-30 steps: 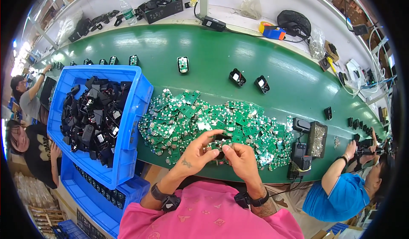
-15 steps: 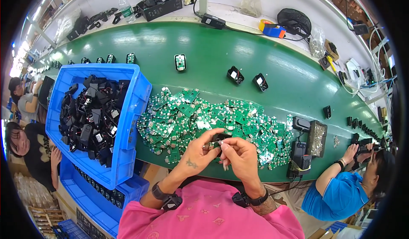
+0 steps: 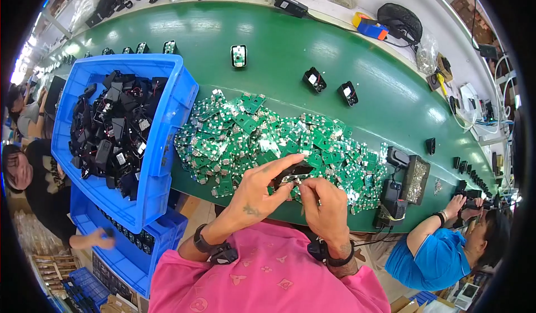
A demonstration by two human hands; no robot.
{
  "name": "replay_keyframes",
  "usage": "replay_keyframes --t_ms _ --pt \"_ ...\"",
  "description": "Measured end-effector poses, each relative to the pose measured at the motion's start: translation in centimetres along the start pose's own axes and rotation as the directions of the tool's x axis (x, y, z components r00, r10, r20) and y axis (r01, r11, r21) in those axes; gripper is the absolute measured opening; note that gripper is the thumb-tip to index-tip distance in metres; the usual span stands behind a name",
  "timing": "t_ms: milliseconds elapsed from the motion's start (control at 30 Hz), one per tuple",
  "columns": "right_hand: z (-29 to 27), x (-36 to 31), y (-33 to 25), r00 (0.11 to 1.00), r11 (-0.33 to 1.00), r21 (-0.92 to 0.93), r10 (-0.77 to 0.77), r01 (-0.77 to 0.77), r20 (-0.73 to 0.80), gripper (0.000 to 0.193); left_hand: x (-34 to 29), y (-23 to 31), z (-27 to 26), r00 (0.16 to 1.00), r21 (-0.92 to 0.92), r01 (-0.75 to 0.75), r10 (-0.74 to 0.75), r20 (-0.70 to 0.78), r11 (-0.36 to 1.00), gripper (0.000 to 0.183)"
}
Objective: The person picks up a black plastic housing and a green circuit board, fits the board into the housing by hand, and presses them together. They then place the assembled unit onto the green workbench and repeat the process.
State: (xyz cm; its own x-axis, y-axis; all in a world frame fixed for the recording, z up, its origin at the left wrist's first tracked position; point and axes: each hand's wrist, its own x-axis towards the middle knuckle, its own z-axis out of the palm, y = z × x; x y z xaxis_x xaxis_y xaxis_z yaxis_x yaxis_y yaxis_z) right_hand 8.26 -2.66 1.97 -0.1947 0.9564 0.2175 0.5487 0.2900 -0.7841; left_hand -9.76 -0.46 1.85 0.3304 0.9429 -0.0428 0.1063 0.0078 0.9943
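My left hand [image 3: 257, 193] is closed around a small black plastic housing [image 3: 297, 170], held tilted just above the near edge of a heap of green circuit boards [image 3: 321, 137]. Thumb and forefinger of my right hand [image 3: 326, 207] pinch at the housing's near edge. A tiny pale piece shows at those fingertips, too small to name. Left of the heap stands a big blue bin [image 3: 177, 98] full of black housings [image 3: 118, 128] with wires. Beyond the heap, a housing with a board in it [image 3: 239, 56] and two more housings [image 3: 315, 80] lie apart on the green table.
Right of the heap are black power adapters [image 3: 398, 156] and a tray of small metal parts [image 3: 416, 179]. A second blue bin [image 3: 89, 215] sits lower left. One co-worker [image 3: 432, 251] sits at right; another co-worker [image 3: 42, 193] is at left. Cables run along the back shelf.
My view has tilted, so the table appears higher. The housing in my left hand is turned up more, with my right fingers at its near edge. The left co-worker's hand has moved down.
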Motion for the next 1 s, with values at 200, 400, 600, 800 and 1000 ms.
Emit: replay_keyframes --t_ms 200,400,600,800,1000 --pt "-0.1 -0.2 -0.2 0.999 1.000 0.029 0.005 -0.006 0.044 0.008 -0.4 -0.1 0.1 0.995 0.133 -0.096 0.100 -0.030 0.987 0.053" --pt "-0.2 -0.4 -0.1 0.997 1.000 -0.024 -0.011 0.013 0.081 0.008 -0.9 -0.1 0.4 0.979 0.331 -0.194 0.206 0.001 0.923 0.056" --pt "0.3 -0.3 -0.1 0.995 0.999 -0.044 0.020 -0.015 0.099 0.006 -1.1 -0.7 1.3 0.972 0.570 -0.202 0.233 0.018 0.797 0.059" --pt "2.2 -1.2 1.1 0.993 0.998 -0.049 0.043 -0.049 -0.109 0.007 -0.5 -2.4 2.0 0.944 0.517 -0.255 0.326 -0.049 0.817 0.059" --pt "1.4 -1.2 2.8 0.945 0.945 0.174 0.300 -0.277 -0.127 0.015 -0.1 -2.1 1.1 0.995 -0.140 0.087 -0.079 0.065 0.986 0.060"
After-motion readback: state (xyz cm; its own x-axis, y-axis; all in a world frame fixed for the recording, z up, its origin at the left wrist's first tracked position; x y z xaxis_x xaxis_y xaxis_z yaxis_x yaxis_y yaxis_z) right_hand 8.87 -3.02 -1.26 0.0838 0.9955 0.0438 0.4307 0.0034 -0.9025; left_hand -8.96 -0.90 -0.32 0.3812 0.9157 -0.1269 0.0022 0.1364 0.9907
